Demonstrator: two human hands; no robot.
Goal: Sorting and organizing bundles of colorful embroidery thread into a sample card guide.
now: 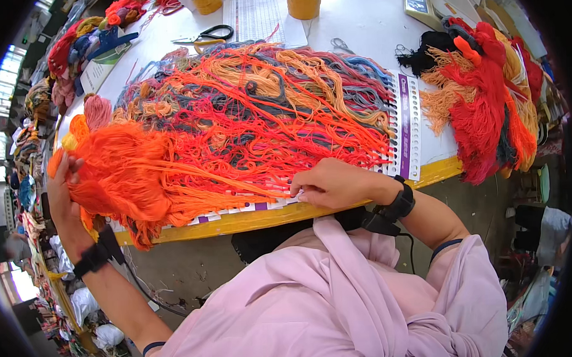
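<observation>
At the left end of the table, my left hand (64, 182) has its fingers closed on a thick hank of bright orange yarn (123, 169). Strands run from that hank rightward to the table's front edge. There my right hand (328, 184) is closed in a pinch at the orange strands, its fingertips partly hidden. Under the fingers lie white punched cards with purple stripes; one such thread card (406, 125) shows at the right. Between the hands spreads a large tangle of red, orange, peach, grey and blue threads (251, 110), looped along the cards.
Scissors (211, 35) with dark and yellow handles lie behind the threads, beside a printed sheet (253, 14) and a yellow-banded pot (304, 2). Red and orange hanks (487, 106) hang over the right edge. More yarn (79, 50) is heaped at the far left. A small device (419, 1) sits back right.
</observation>
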